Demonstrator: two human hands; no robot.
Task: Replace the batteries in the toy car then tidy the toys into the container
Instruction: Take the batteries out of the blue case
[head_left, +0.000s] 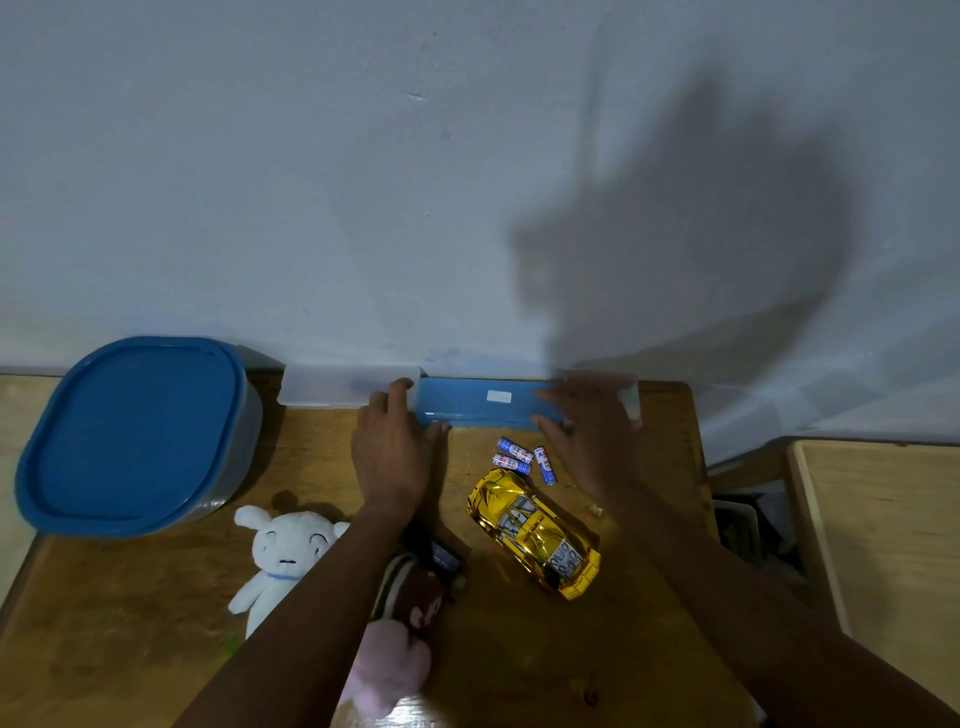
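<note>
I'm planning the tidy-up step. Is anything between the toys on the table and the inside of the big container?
Yes: the blue lid sits closed on the container at the left rear, so no toy can go in yet. The left hand and right hand are on the small blue case.

On a wooden table (130, 623) set against a pale wall (363, 182), the left hand (395, 452) pinches the left end of a flat blue case (483, 402) between fingers and thumb. The right hand (592, 441), blurred, lies over the case's right end. Just in front of the case lie 3 batteries (511, 464), and beside them is a gold toy car (535, 532). A blue-lidded container (135, 436) stands at the left, with a translucent white box (337, 389) between it and the case. Nearer lie 3 plush toys: 1 white (283, 556), 1 brown (415, 592), 1 pink (389, 670).
</note>
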